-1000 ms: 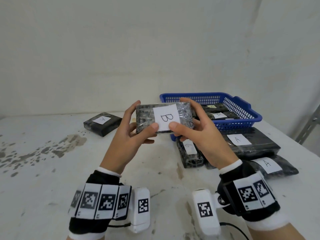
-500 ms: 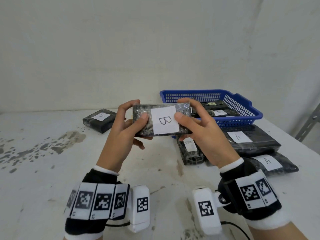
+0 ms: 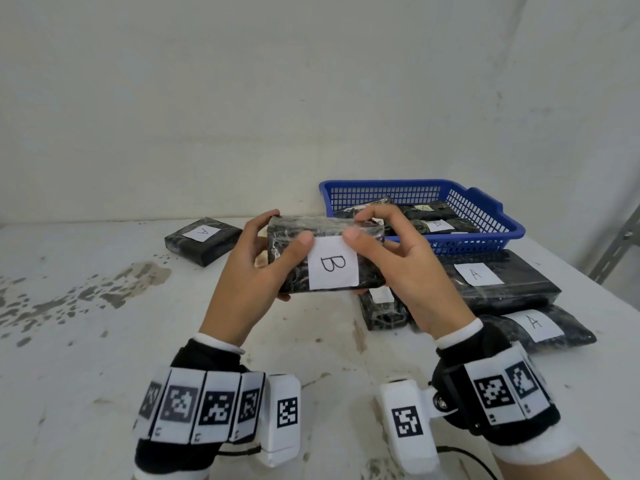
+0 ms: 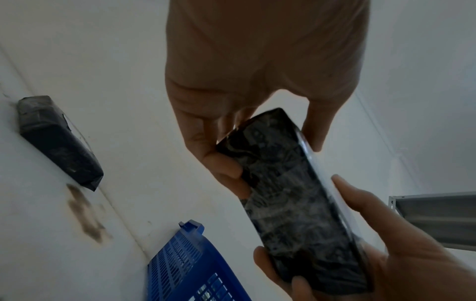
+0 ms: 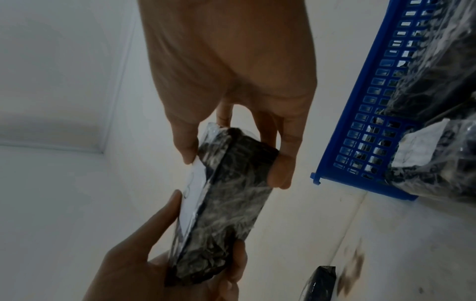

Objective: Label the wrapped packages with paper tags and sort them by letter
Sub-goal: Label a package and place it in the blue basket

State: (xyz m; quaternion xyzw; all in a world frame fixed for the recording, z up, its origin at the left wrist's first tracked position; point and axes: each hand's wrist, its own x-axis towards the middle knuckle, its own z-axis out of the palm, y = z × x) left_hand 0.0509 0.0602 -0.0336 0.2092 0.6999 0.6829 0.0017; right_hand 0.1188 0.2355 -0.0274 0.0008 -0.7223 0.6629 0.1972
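The blue plastic basket with holes (image 3: 485,216) sits on the white table (image 3: 86,341), behind the right hand (image 3: 398,268). It holds dark wrapped packages; two white tags show there, but the exact number of packages is hard to tell. Both hands hold one dark plastic-wrapped package (image 3: 325,258) up above the table. The left hand (image 3: 249,271) curls its fingers around the left end, the right hand's fingers around the right end. Both thumbs press near its white paper tag with a B (image 3: 333,268). Three packages on the table show A tags.

black wrapped package (image 3: 298,271), B tag (image 3: 333,268), held aloft
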